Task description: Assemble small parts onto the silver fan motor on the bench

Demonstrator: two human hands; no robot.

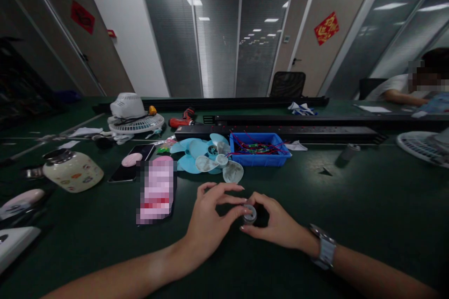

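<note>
Where both hands meet, small ring (249,213) between fingertips (242,209).

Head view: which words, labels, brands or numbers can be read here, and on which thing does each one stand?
None can be read.
Red diamond sign on the right wall: gold character, too blurred.
Red diamond sign on the left door: dark mark, unreadable.
Jar: small coloured prints, too small.
Phone screen: blurred out.
Small grey ring between the left hand and right hand: no lettering visible.
</note>
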